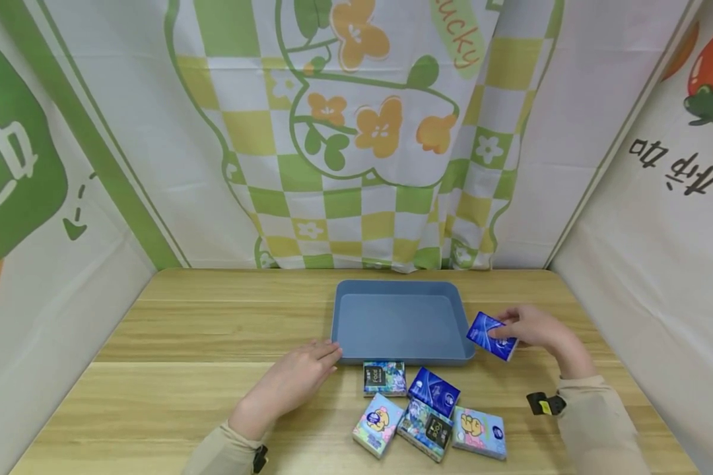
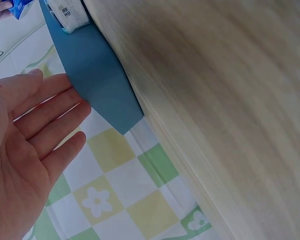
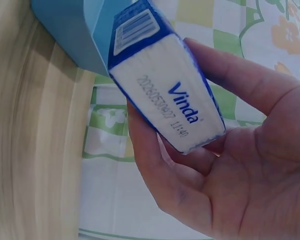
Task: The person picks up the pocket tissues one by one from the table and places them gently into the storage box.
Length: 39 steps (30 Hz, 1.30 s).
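My right hand (image 1: 530, 326) pinches a dark blue pack of tissues (image 1: 484, 330) between thumb and fingers, just off the right side of a blue-grey tray (image 1: 404, 361). In the right wrist view the white end of this tissue pack (image 3: 165, 95) carries the word Vinda and a printed date. My left hand (image 1: 300, 369) has its fingertips against the tray's front left corner. Seen in the left wrist view, the left hand's fingers (image 2: 55, 117) are nearly straight and hold nothing.
In front of the tray lie several tissue packs: a floral one (image 1: 384, 379), a blue one (image 1: 434, 392), a second floral one (image 1: 424, 429) and two pastel ones, left (image 1: 377, 425) and right (image 1: 479, 432). The wooden table (image 1: 214, 330) meets a patterned curtain (image 1: 362, 198) at the back.
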### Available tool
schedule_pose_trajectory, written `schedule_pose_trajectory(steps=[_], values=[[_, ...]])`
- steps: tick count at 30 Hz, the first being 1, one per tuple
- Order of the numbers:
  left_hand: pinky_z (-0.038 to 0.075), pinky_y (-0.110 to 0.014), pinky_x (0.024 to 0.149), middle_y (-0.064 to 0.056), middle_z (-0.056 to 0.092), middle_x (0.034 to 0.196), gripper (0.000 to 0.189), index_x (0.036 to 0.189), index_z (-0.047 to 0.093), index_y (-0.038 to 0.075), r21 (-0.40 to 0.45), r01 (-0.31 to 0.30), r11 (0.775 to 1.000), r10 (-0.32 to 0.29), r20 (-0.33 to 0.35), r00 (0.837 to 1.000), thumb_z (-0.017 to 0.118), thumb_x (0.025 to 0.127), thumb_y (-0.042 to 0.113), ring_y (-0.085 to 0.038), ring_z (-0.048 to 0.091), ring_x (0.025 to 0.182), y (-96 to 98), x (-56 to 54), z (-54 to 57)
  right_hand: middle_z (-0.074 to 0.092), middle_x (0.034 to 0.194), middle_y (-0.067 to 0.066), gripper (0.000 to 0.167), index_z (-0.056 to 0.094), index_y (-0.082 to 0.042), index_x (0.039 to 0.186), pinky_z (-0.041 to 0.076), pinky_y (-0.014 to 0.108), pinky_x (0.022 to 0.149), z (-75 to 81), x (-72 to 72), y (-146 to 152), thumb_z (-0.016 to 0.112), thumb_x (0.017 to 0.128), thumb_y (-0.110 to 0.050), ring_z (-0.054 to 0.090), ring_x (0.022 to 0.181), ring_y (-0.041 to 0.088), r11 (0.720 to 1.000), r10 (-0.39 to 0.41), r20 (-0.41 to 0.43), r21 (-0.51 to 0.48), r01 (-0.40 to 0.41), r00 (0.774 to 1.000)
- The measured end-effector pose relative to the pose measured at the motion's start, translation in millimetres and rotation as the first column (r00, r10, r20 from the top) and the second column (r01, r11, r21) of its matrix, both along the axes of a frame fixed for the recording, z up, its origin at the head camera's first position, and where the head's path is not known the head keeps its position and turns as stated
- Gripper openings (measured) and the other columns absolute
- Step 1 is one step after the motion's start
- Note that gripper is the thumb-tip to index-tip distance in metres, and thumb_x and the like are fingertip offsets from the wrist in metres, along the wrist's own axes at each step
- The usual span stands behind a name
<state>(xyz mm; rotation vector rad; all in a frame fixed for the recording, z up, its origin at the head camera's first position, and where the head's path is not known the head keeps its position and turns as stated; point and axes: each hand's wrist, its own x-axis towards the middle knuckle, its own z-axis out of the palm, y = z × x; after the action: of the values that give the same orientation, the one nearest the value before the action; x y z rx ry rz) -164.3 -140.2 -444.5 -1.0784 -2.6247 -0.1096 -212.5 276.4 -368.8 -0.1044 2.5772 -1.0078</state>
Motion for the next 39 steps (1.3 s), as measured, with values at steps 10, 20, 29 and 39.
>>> schedule_pose_trajectory(steps=[10, 20, 29, 39], values=[[0.048, -0.042, 0.102, -0.013, 0.064, 0.122, 0.032, 0.119, 0.064, 0.003, 0.001, -0.008, 1.000, 0.008, 0.017, 1.000, 0.059, 0.093, 0.019, -0.028, 0.061, 0.114, 0.6, 0.1, 0.1, 0.058, 0.110, 0.025, 0.051, 0.048, 0.013, 0.124, 0.060, 0.045, 0.077, 5.2, -8.7, -12.7, 0.066, 0.089, -0.020, 0.064, 0.089, 0.022, 0.998, 0.026, 0.029, -0.055, -0.025, 0.999], [0.048, -0.042, 0.102, -0.013, 0.064, 0.122, 0.031, 0.119, 0.064, 0.003, 0.001, -0.014, 1.000, 0.014, 0.011, 1.000, 0.059, 0.093, 0.019, -0.027, 0.061, 0.114, 1.4, 0.5, -1.1, 0.063, 0.102, 0.019, 0.053, 0.046, 0.009, 0.129, 0.061, 0.044, 0.076, 1.9, -20.9, -28.0, 0.065, 0.090, -0.021, 0.065, 0.083, 0.019, 0.993, 0.039, 0.086, -0.117, -0.028, 0.996], [0.048, -0.042, 0.102, -0.012, 0.064, 0.122, 0.031, 0.119, 0.065, 0.003, 0.000, -0.016, 1.000, 0.016, 0.004, 1.000, 0.058, 0.093, 0.020, -0.027, 0.061, 0.114, 1.0, -0.2, -2.4, 0.061, 0.109, 0.021, 0.059, 0.043, 0.009, 0.132, 0.060, 0.043, 0.079, -2.2, -33.5, -40.4, 0.064, 0.091, -0.026, 0.064, 0.089, 0.021, 0.992, 0.041, 0.085, -0.122, -0.030, 0.996], [0.049, -0.041, 0.102, -0.012, 0.065, 0.122, 0.031, 0.118, 0.065, 0.003, -0.006, -0.013, 1.000, 0.013, -0.005, 1.000, 0.058, 0.093, 0.020, -0.027, 0.062, 0.113, 0.1, -0.5, -1.8, 0.059, 0.112, 0.025, 0.062, 0.042, 0.015, 0.131, 0.061, 0.038, 0.076, -4.1, -45.3, -50.6, 0.064, 0.090, -0.027, 0.065, 0.083, 0.020, 0.988, 0.092, 0.100, -0.136, -0.078, 0.991]])
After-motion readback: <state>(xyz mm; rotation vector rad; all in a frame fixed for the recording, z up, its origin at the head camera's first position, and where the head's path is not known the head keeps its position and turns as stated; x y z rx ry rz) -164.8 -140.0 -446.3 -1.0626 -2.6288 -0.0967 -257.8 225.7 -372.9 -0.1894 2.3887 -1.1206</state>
